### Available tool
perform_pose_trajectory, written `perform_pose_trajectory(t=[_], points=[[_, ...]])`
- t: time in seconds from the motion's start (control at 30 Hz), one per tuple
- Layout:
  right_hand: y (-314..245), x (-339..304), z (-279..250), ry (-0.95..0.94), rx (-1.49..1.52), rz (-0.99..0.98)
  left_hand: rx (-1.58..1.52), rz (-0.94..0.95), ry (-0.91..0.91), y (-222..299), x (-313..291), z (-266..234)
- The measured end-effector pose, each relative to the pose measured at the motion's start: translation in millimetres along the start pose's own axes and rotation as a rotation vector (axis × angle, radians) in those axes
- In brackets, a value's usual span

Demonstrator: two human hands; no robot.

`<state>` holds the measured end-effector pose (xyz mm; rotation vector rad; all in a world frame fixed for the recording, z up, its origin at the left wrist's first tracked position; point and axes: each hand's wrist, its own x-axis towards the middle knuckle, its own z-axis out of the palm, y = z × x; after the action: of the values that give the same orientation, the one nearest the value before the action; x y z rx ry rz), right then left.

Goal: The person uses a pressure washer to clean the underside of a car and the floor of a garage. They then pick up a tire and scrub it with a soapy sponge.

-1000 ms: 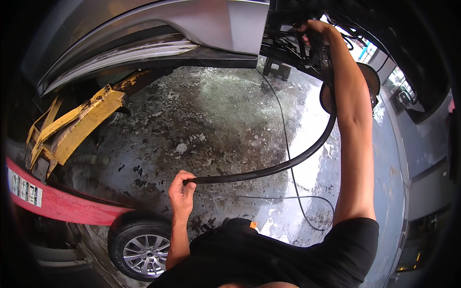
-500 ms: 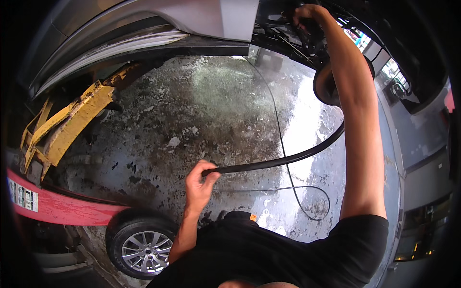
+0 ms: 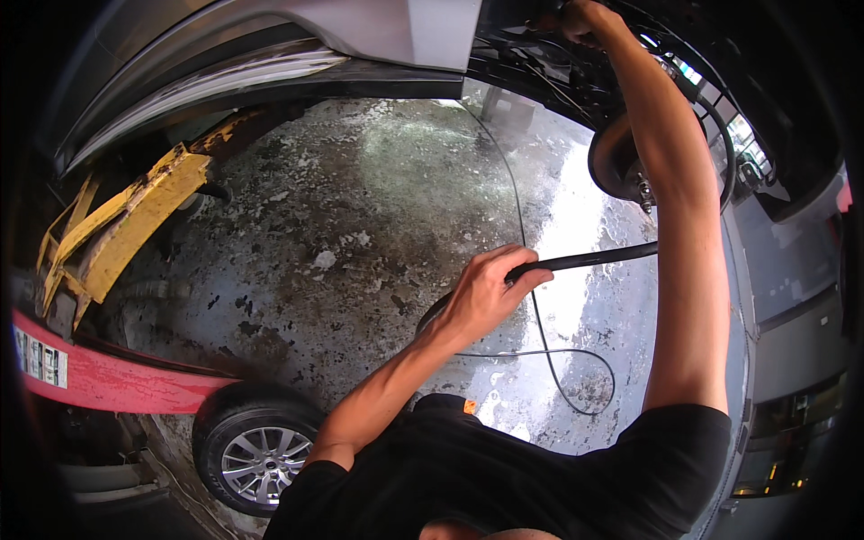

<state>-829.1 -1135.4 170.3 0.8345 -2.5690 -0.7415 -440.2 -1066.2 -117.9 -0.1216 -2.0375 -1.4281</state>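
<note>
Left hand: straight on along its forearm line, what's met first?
The left hand would likely meet the round metal disc up and to its right, though depth is unclear here.

Two grips (image 3: pixel 490 288), one black hose (image 3: pixel 598 259), one brake disc (image 3: pixel 614 157), one wheel (image 3: pixel 268 464), one yellow frame (image 3: pixel 148 225), one cable (image 3: pixel 518 202)

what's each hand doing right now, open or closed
Left hand: closed around the black hose.
Right hand: cannot be told, too dark up there.
</note>
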Motion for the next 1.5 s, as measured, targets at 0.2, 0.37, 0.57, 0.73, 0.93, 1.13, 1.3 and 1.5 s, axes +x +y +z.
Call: perform_pose_trajectory(t=[0.2,0.37,0.57,0.73,0.93,1.13,1.3,1.5], points=[[9.7,27.3,30.5,0.165,0.148,-0.053,-0.047,0.051,-0.003,-4.1,33.8,23.3],[3.2,-3.4,19.3,0.244,0.245,-0.008,-0.056,0.059,-0.010,-4.5,46.2,34.7],[-8.2,-18.4,10.7,0.256,0.305,-0.025,-0.072,0.010,-0.031,-3.0,52.2,32.4],[1.0,16.3,24.6,0.191,0.246,-0.104,-0.080,0.040,-0.010,-9.8,54.7,41.7],[-23.9,-27.6,3.7,0.256,0.302,-0.044,-0.075,0.012,-0.022,-13.0,53.6,38.7],[-3.7,-0.8,19.1,0.249,0.229,-0.049,-0.089,-0.006,-0.052,-6.5,56.4,46.3],[-16.7,-15.9,12.9,0.283,0.307,-0.054,-0.064,-0.014,-0.025,-9.6,54.9,45.4],[-11.5,-21.8,13.6,0.298,0.356,-0.027,-0.068,0.003,-0.022,-10.6,56.4,53.2]])
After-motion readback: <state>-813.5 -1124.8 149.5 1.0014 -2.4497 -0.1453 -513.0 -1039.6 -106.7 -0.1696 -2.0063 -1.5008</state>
